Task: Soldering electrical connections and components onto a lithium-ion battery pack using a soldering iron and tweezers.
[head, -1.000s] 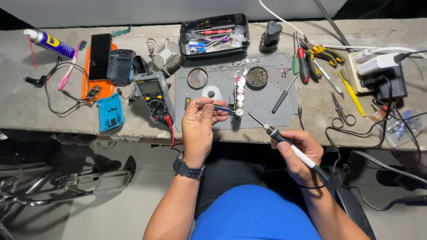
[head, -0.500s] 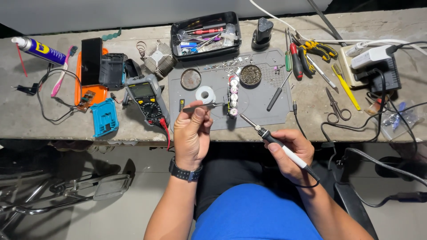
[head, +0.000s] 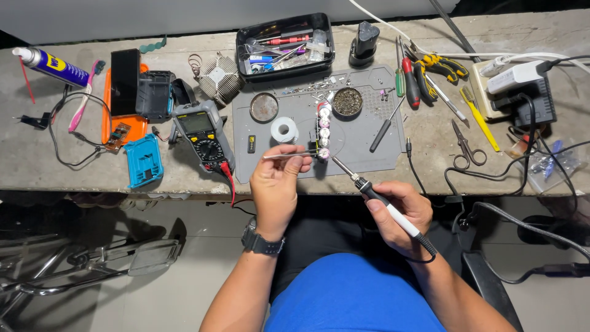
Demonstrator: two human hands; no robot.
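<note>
Head view, looking down: my left hand has its fingers pinched shut on thin metal tweezers, which lie level with their tips at the near end of a row of small round battery cells. My right hand is wrapped closed around the white, black-collared handle of a soldering iron; its slim metal tip slants up to the left and ends just beside the same near end of the cells.

The cells stand in a short line on a flat grey rubbery mat that covers the middle of the rough concrete-looking desk. On the mat, left of the cells, I see a white spool of solder wire, and farther back a shallow round tin with a dull, flat surface. Right of the cells sits a second round tin filled with a coarse brassy tangle.

At the far edge a black rectangular plastic tray holds a jumble of pens, small tools and loose bits. Left of the mat lies a dark multimeter with a red lead, next to a blue plastic block.
</note>
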